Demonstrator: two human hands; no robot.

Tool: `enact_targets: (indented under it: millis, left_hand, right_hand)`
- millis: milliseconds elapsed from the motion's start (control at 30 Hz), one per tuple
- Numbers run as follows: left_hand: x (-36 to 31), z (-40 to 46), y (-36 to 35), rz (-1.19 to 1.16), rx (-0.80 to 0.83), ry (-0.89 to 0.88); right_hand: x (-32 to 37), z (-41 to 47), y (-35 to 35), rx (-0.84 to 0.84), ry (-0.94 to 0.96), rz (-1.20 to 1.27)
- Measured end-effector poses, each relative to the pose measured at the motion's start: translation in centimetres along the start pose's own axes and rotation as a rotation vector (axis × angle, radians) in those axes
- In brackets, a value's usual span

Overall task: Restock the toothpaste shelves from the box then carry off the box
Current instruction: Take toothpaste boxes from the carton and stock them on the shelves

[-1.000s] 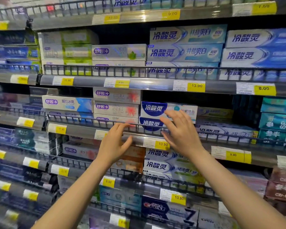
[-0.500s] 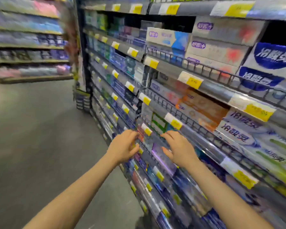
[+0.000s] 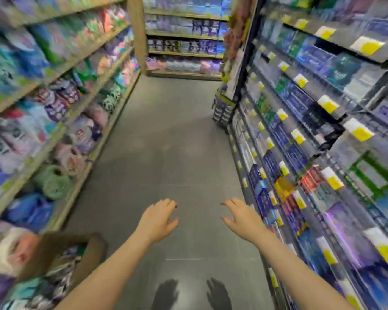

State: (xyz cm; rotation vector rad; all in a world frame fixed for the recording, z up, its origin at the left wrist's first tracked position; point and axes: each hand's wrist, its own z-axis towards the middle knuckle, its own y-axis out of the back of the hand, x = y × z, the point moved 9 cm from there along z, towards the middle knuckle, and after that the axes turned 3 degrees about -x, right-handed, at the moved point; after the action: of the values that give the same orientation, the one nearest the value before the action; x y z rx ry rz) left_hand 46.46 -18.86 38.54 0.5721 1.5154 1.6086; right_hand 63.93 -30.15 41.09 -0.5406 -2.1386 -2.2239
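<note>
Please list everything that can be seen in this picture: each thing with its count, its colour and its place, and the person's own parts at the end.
toothpaste shelves: several tiers, dark metal, right side; blurred boxes, mostly blue, some green and red
price tags: many, yellow and white, on the shelf edges at right
wooden shelves: several tiers, tan, left side; blurred soft packs in pink, blue, green
far shelves: several tiers, tan, end of aisle
cardboard box: one, brown, open, bottom left, with packs inside
floor: grey tiles, centre
left hand: open, empty, over the floor
right hand: open, empty, over the floor
</note>
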Motion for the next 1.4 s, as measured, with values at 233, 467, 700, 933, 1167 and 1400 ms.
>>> enact_targets:
  millis: [233, 467, 700, 933, 1167, 1400]
  left_hand:
    - [17.8, -8.2, 2.8, 0.032, 0.017, 0.278]
    - [29.5, -17.7, 3.2, -0.061, -0.018, 0.623]
    - [35.5, -26.7, 2.5, -0.134, -0.090, 1.036]
    - [37.0, -33.2, 3.7, -0.122, -0.221, 1.477]
    - [35.5, -37.8, 1.5, -0.240, -0.342, 1.801]
    - [37.2, -44.3, -2.7, -0.355, -0.321, 1.906]
  right_hand:
    - [14.5, 10.4, -6.5, 0.136, 0.160, 0.051]
    - [27.8, 18.1, -12.6, 0.326, 0.404, 0.054]
    - [37.1, 24.8, -18.6, 0.506, 0.669, 0.005]
    - [47.8, 29.3, -22.5, 0.647, 0.987, -0.007]
    - [55.8, 27.2, -28.3, 0.840, 1.197, -0.056]
    - [61.7, 24.0, -35.2, 0.955, 1.256, -0.150]
